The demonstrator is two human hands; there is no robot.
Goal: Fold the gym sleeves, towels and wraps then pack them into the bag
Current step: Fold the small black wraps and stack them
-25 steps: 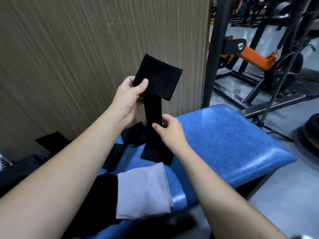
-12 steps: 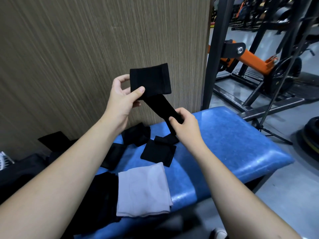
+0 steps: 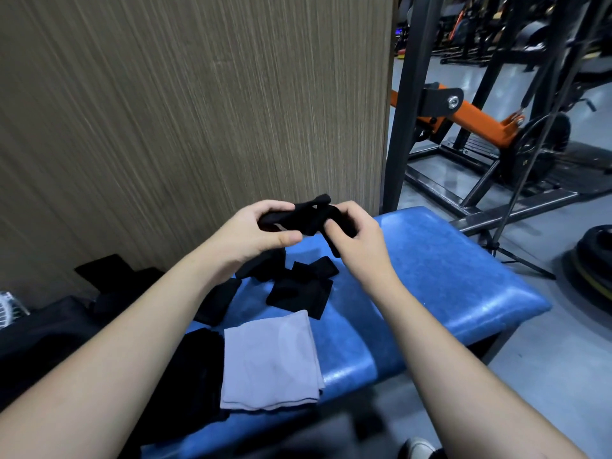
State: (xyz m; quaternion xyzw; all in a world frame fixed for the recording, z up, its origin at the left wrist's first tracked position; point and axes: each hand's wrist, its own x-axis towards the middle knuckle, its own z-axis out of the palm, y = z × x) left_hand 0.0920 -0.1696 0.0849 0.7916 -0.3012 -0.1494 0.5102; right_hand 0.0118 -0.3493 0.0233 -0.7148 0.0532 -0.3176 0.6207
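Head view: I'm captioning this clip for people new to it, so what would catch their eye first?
Both hands meet mid-frame above the blue bench, the left hand and right hand each holding the same black wrap. Nearer the camera, a folded grey towel lies pale on the bench beside dark cloth. An orange machine arm stands out at right.

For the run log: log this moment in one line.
left hand + right hand: grip black wrap | above blue bench | towel: folded

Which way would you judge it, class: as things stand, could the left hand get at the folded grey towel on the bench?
Probably not at once. The left hand grips the black wrap with the right hand. Nothing covers the grey towel on the blue bench, so once freed it likely could.
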